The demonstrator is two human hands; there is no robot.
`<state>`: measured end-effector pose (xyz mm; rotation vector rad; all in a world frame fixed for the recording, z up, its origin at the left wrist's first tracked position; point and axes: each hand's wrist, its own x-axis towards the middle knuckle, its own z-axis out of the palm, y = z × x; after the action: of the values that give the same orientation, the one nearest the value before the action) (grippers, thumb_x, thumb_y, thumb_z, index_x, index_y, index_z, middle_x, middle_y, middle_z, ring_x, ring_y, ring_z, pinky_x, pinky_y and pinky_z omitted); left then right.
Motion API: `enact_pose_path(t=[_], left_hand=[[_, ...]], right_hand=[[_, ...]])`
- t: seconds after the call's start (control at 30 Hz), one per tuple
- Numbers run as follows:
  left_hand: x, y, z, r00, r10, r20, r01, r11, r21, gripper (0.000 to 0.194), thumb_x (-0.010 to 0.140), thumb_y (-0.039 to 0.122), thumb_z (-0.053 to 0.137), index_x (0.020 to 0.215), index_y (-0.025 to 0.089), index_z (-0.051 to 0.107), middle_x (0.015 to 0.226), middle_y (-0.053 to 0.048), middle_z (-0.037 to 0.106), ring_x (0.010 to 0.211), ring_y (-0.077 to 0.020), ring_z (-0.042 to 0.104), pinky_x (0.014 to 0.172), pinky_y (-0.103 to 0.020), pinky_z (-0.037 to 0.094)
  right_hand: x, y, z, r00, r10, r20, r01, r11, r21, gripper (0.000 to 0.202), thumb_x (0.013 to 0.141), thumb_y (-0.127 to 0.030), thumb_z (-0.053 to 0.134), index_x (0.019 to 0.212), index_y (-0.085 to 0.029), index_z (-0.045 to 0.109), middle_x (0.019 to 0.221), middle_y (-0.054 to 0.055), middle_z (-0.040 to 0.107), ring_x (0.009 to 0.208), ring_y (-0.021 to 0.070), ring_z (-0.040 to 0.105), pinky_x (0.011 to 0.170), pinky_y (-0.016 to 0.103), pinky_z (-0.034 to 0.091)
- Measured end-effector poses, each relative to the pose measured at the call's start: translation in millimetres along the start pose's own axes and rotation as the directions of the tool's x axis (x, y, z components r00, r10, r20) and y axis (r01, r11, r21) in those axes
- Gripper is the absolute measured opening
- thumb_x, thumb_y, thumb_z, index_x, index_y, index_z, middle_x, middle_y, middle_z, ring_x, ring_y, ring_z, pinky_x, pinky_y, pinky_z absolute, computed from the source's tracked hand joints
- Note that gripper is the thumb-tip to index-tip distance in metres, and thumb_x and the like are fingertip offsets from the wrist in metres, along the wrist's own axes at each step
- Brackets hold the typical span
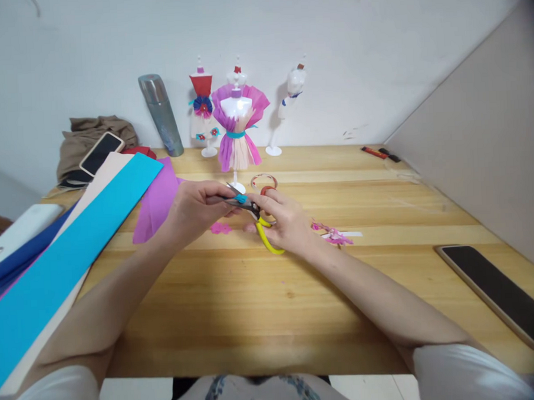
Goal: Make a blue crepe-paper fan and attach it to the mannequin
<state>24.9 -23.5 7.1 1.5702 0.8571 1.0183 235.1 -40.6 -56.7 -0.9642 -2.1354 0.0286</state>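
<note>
My left hand (pixel 194 206) is closed in a pinch on a small blue piece of crepe paper (pixel 240 198) above the middle of the table. In my right hand (pixel 288 220) are scissors (pixel 269 240) with yellow and orange handles. Their blades are parted and point left, with the blue piece between them near my left fingertips. A pink paper scrap (pixel 220 228) lies on the table just below the hands. Behind them stands a mini dress form (pixel 237 124) in a purple, pink and cream paper dress with a blue belt.
More dress forms (pixel 202 111) and a grey bottle (pixel 162 116) stand by the wall. Long blue crepe paper (pixel 75 255) and purple paper (pixel 158 202) lie left. A tape roll (pixel 272 177), pink scraps (pixel 334 233) and a phone or tablet (pixel 496 290) are on the table (pixel 272 317).
</note>
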Motion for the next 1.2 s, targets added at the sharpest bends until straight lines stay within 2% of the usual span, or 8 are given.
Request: enact_pose_path(t=[0.17,0.4,0.57,0.73,0.97,1.1,1.2], left_hand=[[0,-1,-0.4,1.0,0.022,-0.016,-0.022,0.999,0.047,0.007,0.07,0.021,0.078,0.073,0.02,0.072,0.074,-0.002,0.078,0.066,-0.0193,0.074,0.064,-0.031,0.062],[-4,1,2.6,0.998,0.047,-0.038,-0.044,0.996,0.082,0.003,0.07,0.018,0.074,0.072,0.02,0.073,0.074,-0.001,0.077,0.069,-0.0179,0.074,0.061,-0.027,0.059],[-6,1,3.3,0.997,0.07,-0.035,-0.066,0.994,0.091,0.003,0.072,0.019,0.074,0.074,0.02,0.075,0.076,-0.001,0.078,0.073,-0.0189,0.074,0.061,-0.027,0.058],[-6,-1,2.6,0.995,0.095,-0.034,-0.092,0.993,0.08,0.005,0.069,0.018,0.077,0.074,0.02,0.077,0.075,0.0,0.078,0.069,-0.0169,0.072,0.057,-0.023,0.056],[-7,-2,1.6,0.995,0.092,-0.042,-0.088,0.991,0.1,0.005,0.072,0.017,0.077,0.075,0.02,0.079,0.071,0.0,0.077,0.065,-0.0146,0.071,0.053,-0.019,0.053],[-7,-3,1.1,0.995,0.091,-0.045,-0.084,0.987,0.14,0.005,0.073,0.018,0.077,0.077,0.018,0.079,0.071,-0.002,0.077,0.064,-0.0163,0.071,0.051,-0.021,0.054],[-6,-6,-0.1,0.995,0.09,-0.041,-0.082,0.981,0.173,0.007,0.073,0.02,0.078,0.079,0.016,0.078,0.07,-0.003,0.076,0.064,-0.018,0.072,0.052,-0.023,0.055]], right_hand=[[-2,2,3,1.0,0.004,-0.016,-0.004,0.999,0.039,0.054,0.09,-0.055,0.064,0.13,-0.019,0.063,0.088,0.008,0.061,0.077,0.0215,0.058,0.065,0.033,0.049],[-3,-1,7,0.996,-0.04,-0.075,0.045,0.997,0.068,0.044,0.093,-0.049,0.063,0.12,-0.014,0.066,0.079,0.005,0.059,0.069,0.0193,0.058,0.06,0.031,0.048],[-6,-2,12,0.996,0.02,-0.091,-0.015,0.999,0.045,0.047,0.093,-0.057,0.059,0.119,-0.019,0.068,0.073,0.005,0.056,0.067,0.0206,0.058,0.059,0.033,0.048],[-10,1,14,0.992,0.027,-0.125,-0.021,0.999,0.044,0.047,0.092,-0.058,0.06,0.122,-0.023,0.068,0.071,0.005,0.056,0.068,0.0218,0.058,0.061,0.034,0.05],[-11,4,14,0.983,-0.084,-0.165,0.076,0.996,-0.052,0.042,0.095,-0.048,0.062,0.124,-0.018,0.066,0.072,0.005,0.06,0.065,0.0206,0.058,0.059,0.032,0.049],[-13,7,17,0.988,-0.063,-0.139,0.051,0.995,-0.09,0.036,0.096,-0.039,0.059,0.125,-0.019,0.066,0.074,0.006,0.063,0.066,0.0205,0.06,0.06,0.032,0.051],[-12,9,19,0.987,-0.067,-0.148,0.052,0.993,-0.102,0.035,0.098,-0.041,0.056,0.123,-0.02,0.068,0.075,0.006,0.065,0.067,0.021,0.061,0.06,0.032,0.051]])
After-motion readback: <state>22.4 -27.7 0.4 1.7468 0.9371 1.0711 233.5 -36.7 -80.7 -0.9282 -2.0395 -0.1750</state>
